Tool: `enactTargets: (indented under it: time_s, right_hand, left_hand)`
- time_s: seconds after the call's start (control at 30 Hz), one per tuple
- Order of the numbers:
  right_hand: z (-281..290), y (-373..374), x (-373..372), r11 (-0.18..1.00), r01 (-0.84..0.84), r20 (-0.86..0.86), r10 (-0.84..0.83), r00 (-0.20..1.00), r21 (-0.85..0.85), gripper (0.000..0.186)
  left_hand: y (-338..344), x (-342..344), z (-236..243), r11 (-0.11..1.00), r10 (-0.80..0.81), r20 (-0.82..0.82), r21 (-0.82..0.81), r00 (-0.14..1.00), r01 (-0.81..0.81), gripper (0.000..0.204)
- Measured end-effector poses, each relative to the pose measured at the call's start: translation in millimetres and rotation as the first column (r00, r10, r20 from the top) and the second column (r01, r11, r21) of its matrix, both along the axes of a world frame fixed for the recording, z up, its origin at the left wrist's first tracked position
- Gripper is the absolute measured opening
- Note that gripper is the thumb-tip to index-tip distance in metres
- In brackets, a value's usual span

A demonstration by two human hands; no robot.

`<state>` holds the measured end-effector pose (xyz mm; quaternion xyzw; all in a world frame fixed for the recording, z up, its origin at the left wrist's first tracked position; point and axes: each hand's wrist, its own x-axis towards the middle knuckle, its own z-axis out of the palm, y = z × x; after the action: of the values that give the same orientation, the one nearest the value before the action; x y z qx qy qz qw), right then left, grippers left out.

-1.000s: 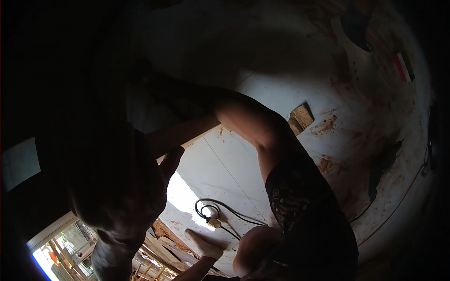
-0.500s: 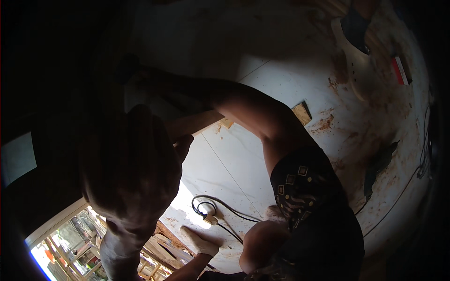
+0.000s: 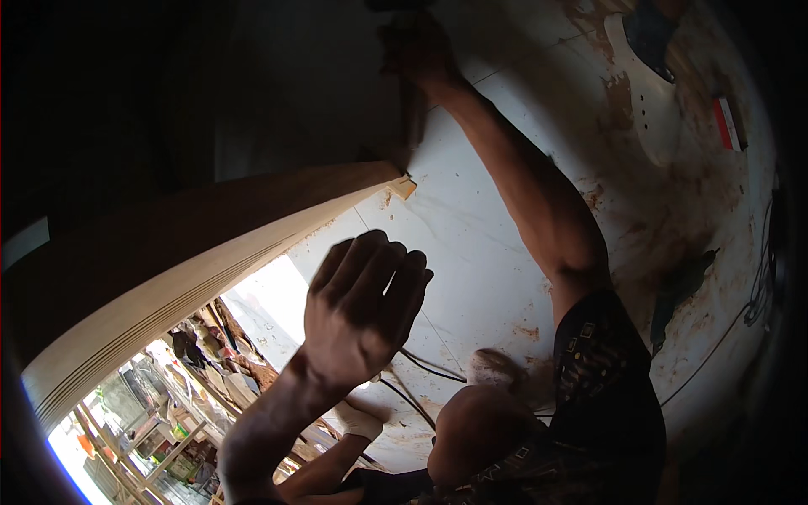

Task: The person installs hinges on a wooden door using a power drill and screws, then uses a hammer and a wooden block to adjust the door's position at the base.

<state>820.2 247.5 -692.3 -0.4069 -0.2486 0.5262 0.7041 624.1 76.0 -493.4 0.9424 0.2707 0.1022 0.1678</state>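
My left hand [image 3: 364, 313] hovers in the middle of the view, back toward me, fingers curled with nothing seen in them. It is just below the grooved edge of a long pale wooden board [image 3: 194, 261] that runs from the lower left up to a corner at centre. Another person in a dark patterned shirt [image 3: 606, 387] crouches below on the right. Their bare arm [image 3: 522, 177] stretches up to the board's far end, where their hand [image 3: 419, 52] grips something dark. Their other hand wears a white glove [image 3: 358, 419]. My right hand is out of view.
A white sheet floor [image 3: 488, 278] with brown stains lies under everything. A black cable [image 3: 425, 370] loops beside the person's head. A white perforated piece [image 3: 650, 114] and a small red-and-white item [image 3: 729, 123] lie at the upper right. Stacked timber and clutter [image 3: 168, 404] show at the lower left.
My left hand has moved from the left side toward the middle and looks smaller. The other person's arm has stretched upward to the board's far end, and the board's edge has come into view.
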Motion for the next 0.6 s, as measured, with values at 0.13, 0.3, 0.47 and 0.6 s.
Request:
enactTargets:
  time_s: [0.13,0.3,0.47,0.6]
  right_hand:
    - [-52,-44,55,0.992,0.108,-0.345,-0.077,0.935,0.071,0.014]
    - [-27,-110,-4,0.883,0.421,-0.499,-0.466,0.73,-0.207,0.025]
    - [-33,-123,24,0.875,0.478,-0.417,-0.464,0.782,-0.078,0.025]
    - [-31,-129,-20,0.908,0.383,-0.457,-0.418,0.785,-0.171,0.024]
  left_hand:
    - [-39,-47,-116,0.773,0.52,-0.006,-0.422,0.854,-0.474,0.036]
    - [-35,-70,-193,0.295,0.907,-0.064,-0.609,0.416,-0.737,0.035]
    - [-51,-83,-194,0.267,0.881,-0.093,-0.711,0.464,-0.651,0.034]
    - [-59,-103,-191,0.212,0.907,-0.092,-0.746,0.412,-0.632,0.036]
